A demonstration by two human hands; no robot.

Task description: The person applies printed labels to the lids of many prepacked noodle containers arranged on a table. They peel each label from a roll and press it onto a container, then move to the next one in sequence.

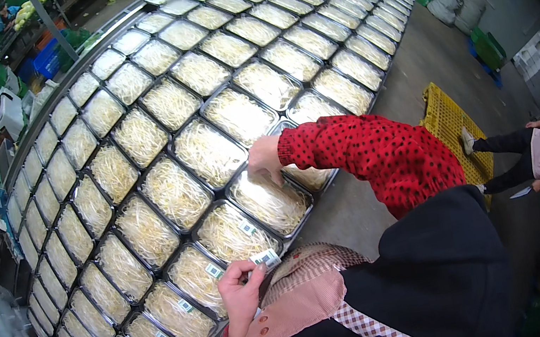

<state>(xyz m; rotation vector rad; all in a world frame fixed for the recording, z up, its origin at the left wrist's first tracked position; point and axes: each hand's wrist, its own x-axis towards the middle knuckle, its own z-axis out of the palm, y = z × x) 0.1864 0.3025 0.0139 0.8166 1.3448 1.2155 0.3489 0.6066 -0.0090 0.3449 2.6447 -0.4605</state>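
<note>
Atop one sprout tray (277, 209), long axis slanting down-right in view, R hand (265, 158) (nearer) rested bent fingers, grip unclear, w/ L hand (238, 292), below-left of tray, pinching a label (266, 258).

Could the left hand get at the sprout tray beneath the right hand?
Probably, though not freely: the tray lies close by, but the right hand covers part of it and the left hand pinches labels.

Trays (210, 151) lie in rows; crate (453, 131) to their right
</note>
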